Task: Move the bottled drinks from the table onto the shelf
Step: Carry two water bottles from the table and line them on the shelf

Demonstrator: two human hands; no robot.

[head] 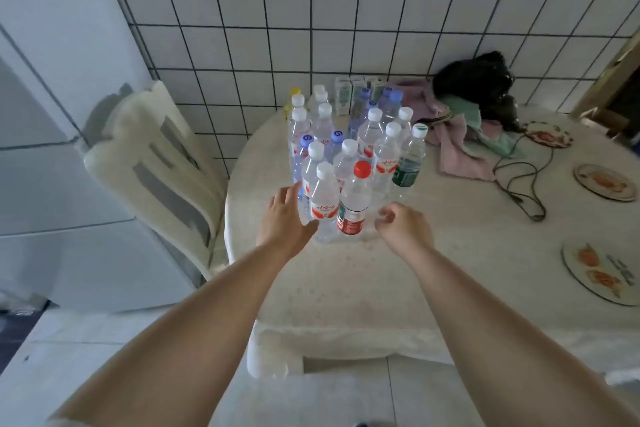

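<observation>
— Hands first?
— Left hand, fingers spread, thumb touching the white-capped bottle. Right hand, fingers loosely curled, holding nothing, just beside the red-capped bottle.
— Stock location?
— Both stand upright at the front of the bottle cluster on the round table. Behind it: cartons, crumpled cloths, tiled wall.

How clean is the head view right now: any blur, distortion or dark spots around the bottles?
Head view: dim, soft light; tile wall lines bow from wide-angle distortion; right hand fingers slightly motion-blurred; red-capped bottle label readable; dark bundle lacks detail.
</observation>
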